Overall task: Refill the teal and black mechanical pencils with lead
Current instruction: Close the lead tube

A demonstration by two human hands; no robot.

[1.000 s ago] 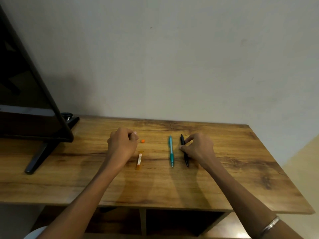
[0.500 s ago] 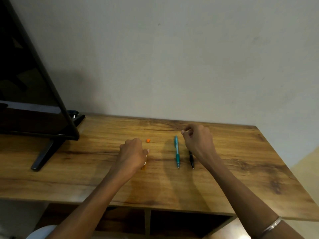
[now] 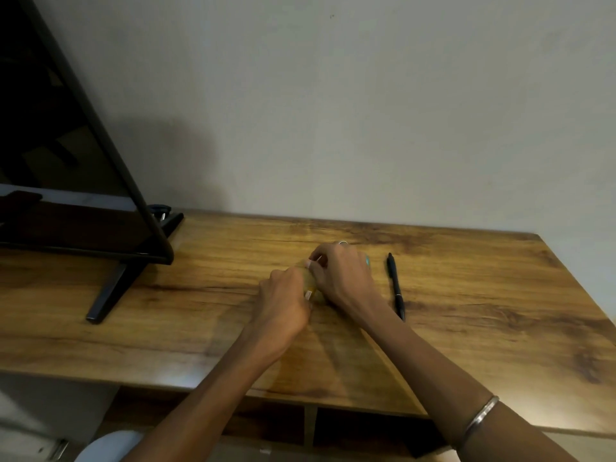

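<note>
The black mechanical pencil lies on the wooden table, just right of my right hand. Only a sliver of the teal pencil shows past my right knuckles; my right hand covers the rest. My left hand is closed around the small orange and white lead case, held just above the table. My right hand meets it from the right, thumb and forefinger pinched at the case's far end. The small orange cap is hidden.
A black flat screen on a slanted stand takes up the table's left end. The wall runs right behind the table. Open shelf bays sit under the front edge.
My right hand left the black pencil and crossed over the teal one to the lead case. My left hand closed on the case and lifted it. The camera tilted down and left.
</note>
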